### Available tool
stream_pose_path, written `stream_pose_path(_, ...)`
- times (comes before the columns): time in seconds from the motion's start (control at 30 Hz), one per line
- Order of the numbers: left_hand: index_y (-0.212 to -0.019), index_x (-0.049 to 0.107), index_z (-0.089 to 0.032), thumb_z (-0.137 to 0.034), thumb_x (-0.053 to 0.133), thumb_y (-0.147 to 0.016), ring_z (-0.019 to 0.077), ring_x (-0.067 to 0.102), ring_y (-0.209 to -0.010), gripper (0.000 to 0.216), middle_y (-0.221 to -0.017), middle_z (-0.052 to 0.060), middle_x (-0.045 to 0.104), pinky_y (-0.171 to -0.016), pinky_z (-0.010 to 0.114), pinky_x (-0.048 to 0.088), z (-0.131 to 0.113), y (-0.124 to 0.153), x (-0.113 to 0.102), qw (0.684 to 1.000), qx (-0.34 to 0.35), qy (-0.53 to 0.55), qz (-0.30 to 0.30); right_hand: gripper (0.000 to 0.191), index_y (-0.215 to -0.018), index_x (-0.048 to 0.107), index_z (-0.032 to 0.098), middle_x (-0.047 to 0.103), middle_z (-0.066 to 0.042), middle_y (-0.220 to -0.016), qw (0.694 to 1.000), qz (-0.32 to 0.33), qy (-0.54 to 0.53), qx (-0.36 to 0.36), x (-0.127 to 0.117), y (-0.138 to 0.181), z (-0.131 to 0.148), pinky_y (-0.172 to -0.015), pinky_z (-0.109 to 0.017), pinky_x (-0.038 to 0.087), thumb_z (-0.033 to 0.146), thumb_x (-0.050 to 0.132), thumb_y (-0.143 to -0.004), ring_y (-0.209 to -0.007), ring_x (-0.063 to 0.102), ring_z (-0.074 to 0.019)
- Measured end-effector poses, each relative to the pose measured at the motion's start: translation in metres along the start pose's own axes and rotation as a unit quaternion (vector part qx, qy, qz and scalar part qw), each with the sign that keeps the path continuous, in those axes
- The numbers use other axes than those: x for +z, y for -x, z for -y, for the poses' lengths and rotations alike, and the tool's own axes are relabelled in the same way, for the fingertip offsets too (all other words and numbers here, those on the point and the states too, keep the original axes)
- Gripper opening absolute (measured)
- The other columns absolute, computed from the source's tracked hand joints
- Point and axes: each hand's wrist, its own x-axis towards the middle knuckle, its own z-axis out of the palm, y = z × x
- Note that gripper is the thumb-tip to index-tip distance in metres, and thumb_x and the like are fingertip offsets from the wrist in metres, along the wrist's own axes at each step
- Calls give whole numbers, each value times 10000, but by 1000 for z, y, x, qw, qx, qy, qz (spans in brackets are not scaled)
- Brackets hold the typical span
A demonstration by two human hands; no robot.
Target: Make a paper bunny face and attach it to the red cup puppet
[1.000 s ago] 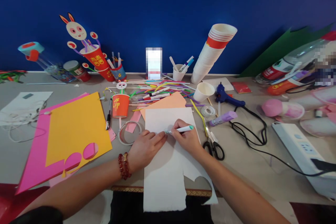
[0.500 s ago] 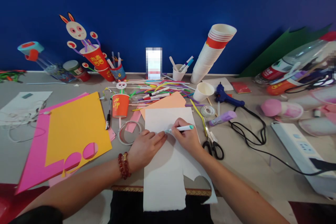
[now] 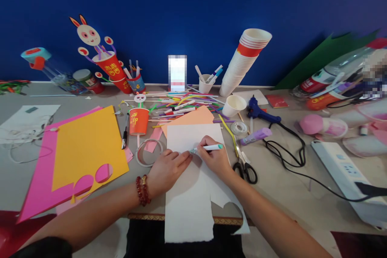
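My right hand (image 3: 213, 155) is closed around a white marker with a green end (image 3: 215, 147), its tip down near the fingertips of my other hand. Flat on the white paper (image 3: 193, 201) lies my left hand (image 3: 171, 167), fingers stretched toward the marker tip. Small greenish marks show by the tip; their shape is too small to make out. The paper has a torn lower edge and hangs past the table's front edge, with a second, curved-cut piece to its right. Orange paper (image 3: 193, 119) sticks out behind it. A roll of tape (image 3: 149, 153) sits beside my left hand.
Right of the paper are black-handled scissors (image 3: 244, 171), a purple glue stick (image 3: 256, 136), a blue glue gun (image 3: 261, 112) with its cord, and a power strip (image 3: 344, 173). Yellow card (image 3: 87, 145) is at left. Behind stand an orange cup (image 3: 139, 121), a phone (image 3: 177, 72) and stacked paper cups (image 3: 243, 62).
Both hands stay in nearly the same place; the marker has barely shifted. The camera view has moved very slightly.
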Motion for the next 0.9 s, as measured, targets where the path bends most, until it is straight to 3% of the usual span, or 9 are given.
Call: stream_pose_path(0.9,-1314,524,-140,-132,415,-975,189,616,-882,357,-1293,110,611,-771,375,449,-1,0,0,1000,-2,3,-7,152,-705,513,214,535,45,-610,1000,4,-12,-3,2,2,-3,-528,-232,333,235,543,-853,-550,466,-124)
